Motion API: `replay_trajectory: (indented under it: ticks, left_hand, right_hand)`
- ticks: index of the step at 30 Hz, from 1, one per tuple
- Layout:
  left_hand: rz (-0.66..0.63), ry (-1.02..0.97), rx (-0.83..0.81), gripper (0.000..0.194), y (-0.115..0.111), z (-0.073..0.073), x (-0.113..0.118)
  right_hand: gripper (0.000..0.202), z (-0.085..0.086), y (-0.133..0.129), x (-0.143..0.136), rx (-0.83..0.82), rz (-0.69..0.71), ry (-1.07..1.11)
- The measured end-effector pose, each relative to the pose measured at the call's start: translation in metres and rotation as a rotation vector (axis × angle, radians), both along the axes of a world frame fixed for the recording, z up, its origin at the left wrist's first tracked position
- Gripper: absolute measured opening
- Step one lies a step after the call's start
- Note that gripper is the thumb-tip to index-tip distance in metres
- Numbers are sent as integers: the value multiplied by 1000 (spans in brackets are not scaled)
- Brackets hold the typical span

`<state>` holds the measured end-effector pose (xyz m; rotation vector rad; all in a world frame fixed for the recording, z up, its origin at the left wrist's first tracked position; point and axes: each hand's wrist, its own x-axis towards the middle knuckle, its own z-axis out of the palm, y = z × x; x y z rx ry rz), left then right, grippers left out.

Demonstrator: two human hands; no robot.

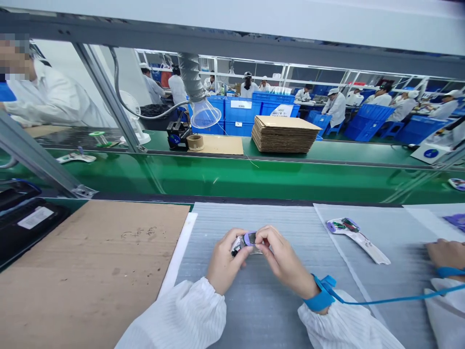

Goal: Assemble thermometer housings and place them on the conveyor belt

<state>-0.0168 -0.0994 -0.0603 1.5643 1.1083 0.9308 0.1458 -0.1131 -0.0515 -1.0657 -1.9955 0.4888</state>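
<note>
My left hand (pixel 225 261) is closed around a small white-and-purple handheld thermometer (pixel 250 238) with a dark display window, held just above the pale foam sheet (pixel 250 310). Thumb and fingers of my right hand (pixel 281 257) pinch the thermometer's right side, by the display. My fingers hide much of its body and handle. A blue wrist strap (pixel 321 293) with a cord circles my right wrist. To the right lies an opened thermometer half (pixel 366 245), with a purple rim, a white handle and green circuitry showing.
Brown cardboard (pixel 109 261) covers the bench at left, beside black trays (pixel 29 220). Beyond runs a green conveyor (pixel 225 177), with stacked cardboard (pixel 285 135) and a tape roll (pixel 195 142) behind it. A co-worker's hand (pixel 446 254) rests at far right.
</note>
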Motion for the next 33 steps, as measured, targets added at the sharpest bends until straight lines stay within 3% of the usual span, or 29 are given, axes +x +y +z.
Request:
replay_trajectory:
  ticks: [4, 7, 11, 15, 18, 21, 25, 33]
  left_hand:
    - [48, 1, 8, 20, 2, -1, -2]
    - [110, -4, 34, 23, 3, -3, -2]
    - [197, -11, 150, 23, 0, -6, 3]
    - [171, -4, 283, 27, -8, -9, 13]
    - [143, -20, 270, 33, -10, -11, 16]
    - [172, -111, 128, 40, -6, -16, 15]
    - [186, -307, -17, 52, 1, -21, 13]
    - [228, -78, 280, 43, -8, -12, 13]
  right_hand:
    - [12, -1, 0, -3, -3, -2, 10]
    - [7, -5, 1, -6, 10, -119, 123]
    - [33, -11, 2, -15, -15, -321, 216]
    - [37, -13, -1, -25, -29, -404, 224]
    - [36, -13, -3, -28, -27, -468, 250]
    - [39, -13, -5, -27, 13, -419, 333]
    - [42, -13, -8, -27, 53, -197, 436]
    - [43, -10, -9, -25, 0, -210, 271]
